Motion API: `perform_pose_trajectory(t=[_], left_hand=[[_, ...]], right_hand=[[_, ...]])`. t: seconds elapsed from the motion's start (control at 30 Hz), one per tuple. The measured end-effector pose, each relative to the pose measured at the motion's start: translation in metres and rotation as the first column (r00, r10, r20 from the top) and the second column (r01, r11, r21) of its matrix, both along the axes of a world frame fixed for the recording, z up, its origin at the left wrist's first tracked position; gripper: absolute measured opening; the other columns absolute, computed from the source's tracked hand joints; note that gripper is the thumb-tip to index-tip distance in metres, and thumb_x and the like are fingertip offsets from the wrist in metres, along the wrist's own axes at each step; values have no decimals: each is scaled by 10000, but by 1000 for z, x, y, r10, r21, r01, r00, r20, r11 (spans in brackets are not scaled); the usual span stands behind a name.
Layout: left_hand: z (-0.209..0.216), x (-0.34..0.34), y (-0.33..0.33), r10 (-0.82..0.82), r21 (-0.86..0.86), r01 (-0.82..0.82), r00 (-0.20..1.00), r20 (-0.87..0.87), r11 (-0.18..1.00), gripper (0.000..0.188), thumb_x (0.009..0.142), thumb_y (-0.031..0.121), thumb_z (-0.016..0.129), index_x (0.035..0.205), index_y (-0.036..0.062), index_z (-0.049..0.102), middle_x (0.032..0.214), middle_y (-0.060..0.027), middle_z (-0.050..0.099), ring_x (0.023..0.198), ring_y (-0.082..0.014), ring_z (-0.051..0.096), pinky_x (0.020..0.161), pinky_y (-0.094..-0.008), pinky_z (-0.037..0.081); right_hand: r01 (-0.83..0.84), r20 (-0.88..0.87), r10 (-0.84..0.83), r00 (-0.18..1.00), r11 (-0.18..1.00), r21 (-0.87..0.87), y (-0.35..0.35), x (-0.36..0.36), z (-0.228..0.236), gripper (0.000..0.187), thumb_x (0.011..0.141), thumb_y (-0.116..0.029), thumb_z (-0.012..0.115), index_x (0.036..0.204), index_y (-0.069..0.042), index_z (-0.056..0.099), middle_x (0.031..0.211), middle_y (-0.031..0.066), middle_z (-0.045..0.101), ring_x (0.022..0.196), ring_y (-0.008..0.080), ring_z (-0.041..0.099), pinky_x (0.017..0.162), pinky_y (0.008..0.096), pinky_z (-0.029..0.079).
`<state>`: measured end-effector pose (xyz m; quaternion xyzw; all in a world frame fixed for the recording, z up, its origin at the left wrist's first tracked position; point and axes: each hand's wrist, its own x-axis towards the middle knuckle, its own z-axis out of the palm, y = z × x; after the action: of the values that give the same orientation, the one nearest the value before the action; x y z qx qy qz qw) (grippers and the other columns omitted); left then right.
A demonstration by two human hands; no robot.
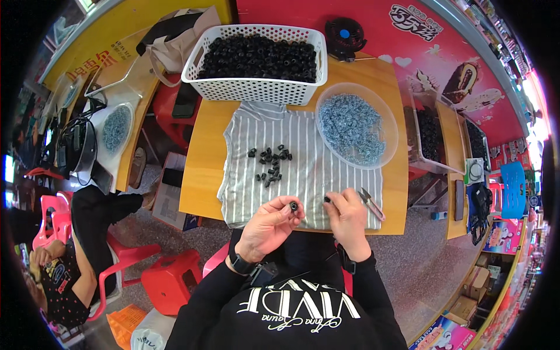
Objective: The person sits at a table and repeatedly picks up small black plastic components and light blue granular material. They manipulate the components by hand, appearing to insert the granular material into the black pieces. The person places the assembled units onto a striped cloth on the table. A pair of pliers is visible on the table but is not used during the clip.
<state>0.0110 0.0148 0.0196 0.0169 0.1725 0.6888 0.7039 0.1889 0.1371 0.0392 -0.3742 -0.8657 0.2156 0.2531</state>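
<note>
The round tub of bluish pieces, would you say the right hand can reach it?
Probably yes: only striped cloth lies between the right hand and the tub, though that hand seems to hold a small black piece.

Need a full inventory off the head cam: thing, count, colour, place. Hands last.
Basket: one, white, table's far side
Black parts: uncountable, black, in basket; more loose on cloth
Tub: one, translucent, table's right
Small pieces: uncountable, pale blue, in tub
Striped cloth: one, grey-white, on table
Snips: one, metallic, cloth's right edge
Table: one, wood-brown, centre
Fan: one, black with blue hub, beyond tub
Stool: nearest one, red, floor left
Side furniture, goods: many, mixed, edges; too small to itemise
Left hand: one, bare, holding black ring-shaped part
Right hand: one, bare, dark piece at fingertips
</note>
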Motion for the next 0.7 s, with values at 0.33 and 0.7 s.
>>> perform_pose_trajectory(t=[0.33,0.7], left_hand=[[3,7,9,-6,-55,12,994,105,998,260,968,92,609,1196,-29,580,1065,-129,612,966,-210,582,834,-285,490],[2,14,8,-50,-102,50,999,0,994,214,968,97,619,1159,2,635,1016,-80,674,904,-146,631,846,-309,501]], right_hand=[[-134,-379,11,925,944,-301,-5,-2,8,159,792,86,696,921,5,650,816,74,586,651,163,576,579,270,441],[-344,-591,29,806,836,-427,-21,-14,31,178,760,101,760,865,0,656,844,46,605,698,83,594,592,215,472]])
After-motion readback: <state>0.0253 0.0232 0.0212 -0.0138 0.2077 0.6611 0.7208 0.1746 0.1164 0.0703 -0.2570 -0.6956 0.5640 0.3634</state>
